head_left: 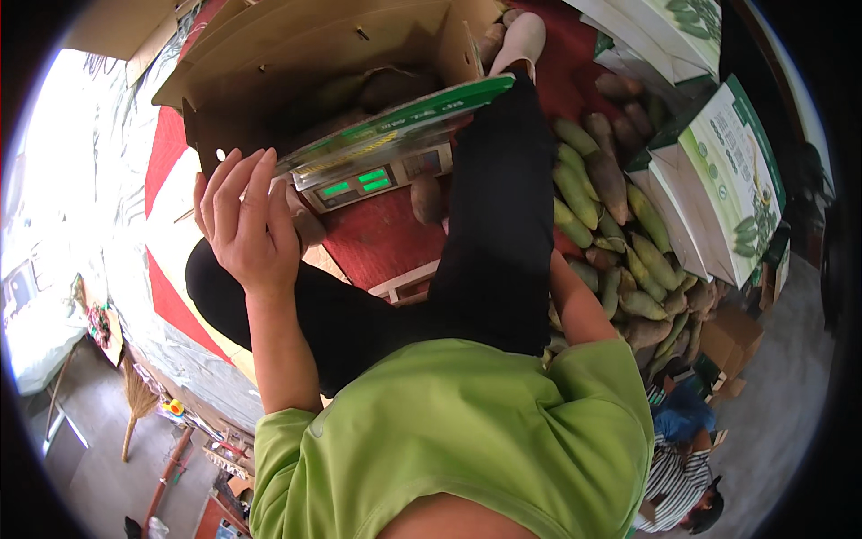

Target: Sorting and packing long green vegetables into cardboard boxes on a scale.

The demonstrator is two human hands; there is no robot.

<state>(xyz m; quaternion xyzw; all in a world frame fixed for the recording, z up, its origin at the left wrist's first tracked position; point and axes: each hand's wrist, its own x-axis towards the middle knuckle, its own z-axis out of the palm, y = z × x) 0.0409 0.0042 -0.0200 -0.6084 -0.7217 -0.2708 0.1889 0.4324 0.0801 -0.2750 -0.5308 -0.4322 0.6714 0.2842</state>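
My left hand (pixel 247 220) is raised with its fingers stretched out, at the left end of an open cardboard box's green-edged flap (pixel 404 117). I cannot tell whether the fingertips touch the flap. In the shadowed box (pixel 305 45) lie a few long vegetables that look like radishes. Just under the flap stands a digital scale (pixel 368 182) with lit green displays. Of my right arm, the forearm (pixel 579 301) reaches down beside my right thigh, and the hand itself is hidden behind the leg. A heap of green radishes (pixel 575 193) with soil-brown ends lies on that side.
A brown radish (pixel 426 198) lies on the red mat (pixel 373 238) between my legs. White-and-green printed cartons (pixel 718 184) stand at the right, beyond the heap. Lower right, another person in a striped shirt (pixel 678 476) is bent low. A straw broom (pixel 137 395) is at the lower left.
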